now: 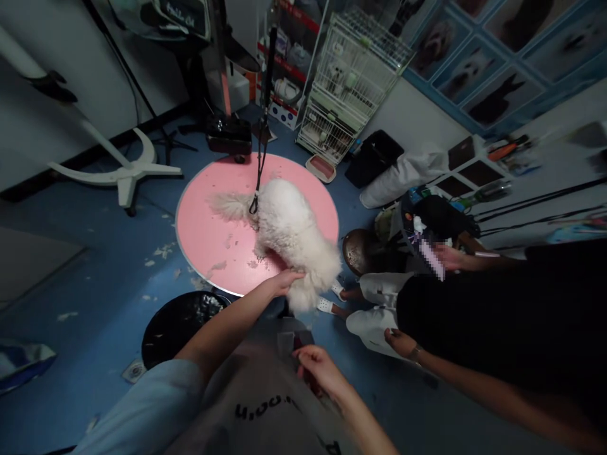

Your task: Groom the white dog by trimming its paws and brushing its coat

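Observation:
A fluffy white dog (289, 215) stands on a round pink grooming table (199, 221). A black loop strap (260, 170) hangs down to its rear, near the tail. My left hand (288, 281) is at the dog's head end, its fingers closed in the fur and partly hidden by it. Close to the front of my grey apron (260, 379), my right hand (322, 370) has its fingers curled together. Something dark reddish shows by those fingers, too unclear to name. Clumps of cut fur (218, 265) lie on the tabletop.
A person in black (474, 309) stands at the right, one hand holding a phone (432, 259). A black round stool (175, 328) is at lower left, a brown one (358, 249) right of the table. Wire cages (351, 69) stand behind. Fur litters the blue floor (109, 253).

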Demonstrator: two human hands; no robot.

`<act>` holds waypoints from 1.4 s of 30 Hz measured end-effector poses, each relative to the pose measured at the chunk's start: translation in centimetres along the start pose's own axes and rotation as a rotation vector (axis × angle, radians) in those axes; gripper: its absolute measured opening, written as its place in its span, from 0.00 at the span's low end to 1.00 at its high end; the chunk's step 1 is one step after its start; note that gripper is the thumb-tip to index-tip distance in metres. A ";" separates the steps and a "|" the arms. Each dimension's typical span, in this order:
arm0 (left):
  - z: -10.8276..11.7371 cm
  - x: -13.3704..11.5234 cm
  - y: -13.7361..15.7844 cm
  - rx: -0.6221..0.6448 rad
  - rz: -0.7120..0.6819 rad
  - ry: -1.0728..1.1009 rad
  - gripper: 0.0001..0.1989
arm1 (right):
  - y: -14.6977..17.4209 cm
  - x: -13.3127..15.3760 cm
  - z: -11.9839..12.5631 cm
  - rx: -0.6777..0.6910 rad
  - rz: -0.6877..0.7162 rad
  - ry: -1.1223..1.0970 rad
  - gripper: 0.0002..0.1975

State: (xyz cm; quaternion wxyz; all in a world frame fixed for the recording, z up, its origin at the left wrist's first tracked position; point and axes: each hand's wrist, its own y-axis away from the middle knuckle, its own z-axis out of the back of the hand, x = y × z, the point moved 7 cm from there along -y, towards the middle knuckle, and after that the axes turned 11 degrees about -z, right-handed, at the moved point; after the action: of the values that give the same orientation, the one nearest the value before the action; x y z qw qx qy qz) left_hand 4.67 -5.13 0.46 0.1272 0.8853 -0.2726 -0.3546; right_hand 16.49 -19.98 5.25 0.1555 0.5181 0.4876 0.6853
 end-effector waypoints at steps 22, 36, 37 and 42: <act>-0.7 -2.5 4.4 -0.087 -0.258 0.357 0.16 | 3.4 15.1 5.1 -0.294 0.392 -0.299 0.18; -1.7 -2.2 4.0 -0.128 -0.257 0.425 0.17 | 4.9 21.4 10.3 -0.776 0.788 0.076 0.10; -1.8 -2.3 4.0 -0.132 -0.261 0.434 0.18 | 6.2 21.5 11.0 -0.915 0.878 0.035 0.09; -2.3 -2.1 4.0 -0.120 -0.255 0.423 0.20 | 4.4 21.5 9.9 -0.632 0.886 0.067 0.07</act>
State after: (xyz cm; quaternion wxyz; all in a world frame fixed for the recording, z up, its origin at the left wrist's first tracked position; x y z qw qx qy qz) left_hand 3.46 -7.18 4.94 0.1881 0.9579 -0.1047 -0.1902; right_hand 17.37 -1.62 20.84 -0.0155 0.5800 -0.0024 0.8145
